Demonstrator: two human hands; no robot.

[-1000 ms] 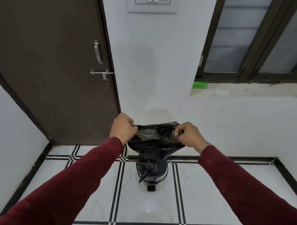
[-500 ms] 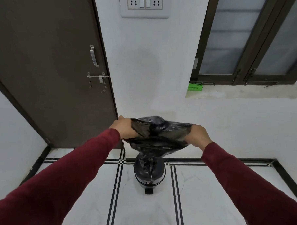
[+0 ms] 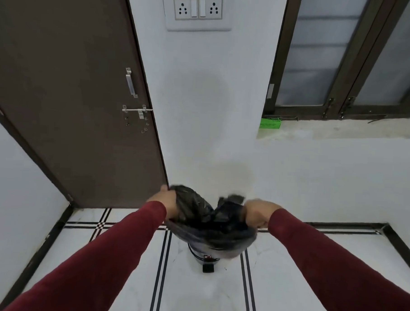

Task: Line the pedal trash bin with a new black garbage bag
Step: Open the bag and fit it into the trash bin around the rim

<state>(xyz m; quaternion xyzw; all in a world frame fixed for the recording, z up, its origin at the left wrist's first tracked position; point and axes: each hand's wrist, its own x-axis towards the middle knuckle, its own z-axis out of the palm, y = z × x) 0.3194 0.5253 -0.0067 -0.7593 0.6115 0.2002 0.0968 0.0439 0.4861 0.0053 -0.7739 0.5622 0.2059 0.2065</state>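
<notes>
A: Both hands out front; left hand (image 3: pixel 165 201) and right hand (image 3: pixel 255 214) each have fingers clamped on the black garbage bag (image 3: pixel 208 223), held above the pedal trash bin (image 3: pixel 205 257) on the floor.

B: Best spread the mouth wide, then lower it squarely over the rim; the bin's small label is too blurred to read.

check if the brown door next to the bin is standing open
No, the brown door sits flush in its frame with its latch bolt slid across.
</notes>
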